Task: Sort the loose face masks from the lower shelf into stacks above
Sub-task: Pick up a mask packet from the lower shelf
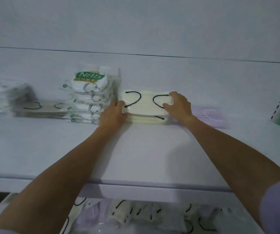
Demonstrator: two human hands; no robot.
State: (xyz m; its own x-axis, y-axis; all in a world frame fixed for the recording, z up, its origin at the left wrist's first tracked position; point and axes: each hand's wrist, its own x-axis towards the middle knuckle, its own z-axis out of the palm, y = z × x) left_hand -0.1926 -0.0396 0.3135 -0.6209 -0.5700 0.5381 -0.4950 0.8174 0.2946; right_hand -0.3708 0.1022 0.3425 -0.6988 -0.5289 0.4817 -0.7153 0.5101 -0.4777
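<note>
Cream mask stack (pixel 146 105) with black ear loops (pixel 133 98); lilac masks (pixel 210 115); green-and-white N95 packs (pixel 88 81); white shelf (pixel 68 149)

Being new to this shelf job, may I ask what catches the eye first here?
Both hands frame the stack of cream masks with black ear loops, mid upper shelf: the left hand presses its left end, the right hand curls its fingers over its right end. A pile of N95 packets stands just left; loose masks lie jumbled below.

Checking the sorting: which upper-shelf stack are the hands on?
The cream stack with black ear loops, between the N95 packets and the lilac stack; left hand and right hand are at its ends.
</note>
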